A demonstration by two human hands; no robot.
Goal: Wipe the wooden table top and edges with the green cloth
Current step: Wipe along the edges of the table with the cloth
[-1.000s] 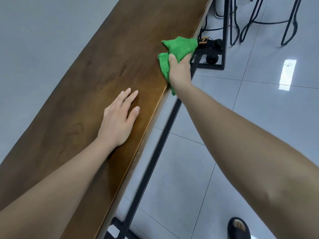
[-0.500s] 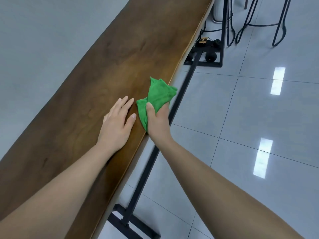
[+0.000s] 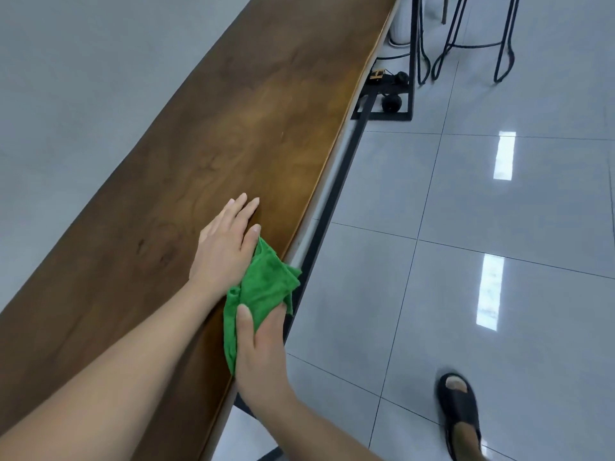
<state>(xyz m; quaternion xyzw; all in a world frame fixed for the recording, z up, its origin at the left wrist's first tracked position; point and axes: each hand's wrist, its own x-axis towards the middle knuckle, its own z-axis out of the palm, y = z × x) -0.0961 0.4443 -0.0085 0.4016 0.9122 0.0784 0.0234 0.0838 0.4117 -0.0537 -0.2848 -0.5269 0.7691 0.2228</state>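
Long dark-brown wooden table top (image 3: 233,144) runs diagonally from the lower left of the frame to the upper centre, with its lighter front edge facing right.

Crumpled bright green cloth (image 3: 263,287) sits at lower centre, on that front edge. Part lies on the wood and part hangs over the edge.

Right hand (image 3: 261,357), lower centre, grips the cloth at the edge. The thumb lies on top of the fabric and pins it, and the fingers curl down over the edge. Their tips are hidden, so how tightly they close cannot be told.

Left hand (image 3: 224,251), centre of frame, rests palm-down on the table top just left of the cloth. Its fingers are straight and close together, holding nothing. The thumb side touches the cloth's upper end. Both bare forearms come in from the bottom of the frame.

Black metal frame bar (image 3: 336,197) runs under the table parallel to the edge, centre right. Glossy grey tiled floor (image 3: 482,201) fills the right half and shows bright light reflections.

Foot in a black open-toe sandal (image 3: 461,415) stands on the floor at lower right. Thin black metal stool legs (image 3: 472,44) are at upper right. Small toy vehicle with black wheels (image 3: 389,91) sits by the frame base at upper centre-right, partly blurred. Plain grey wall (image 3: 83,78) fills the upper left.
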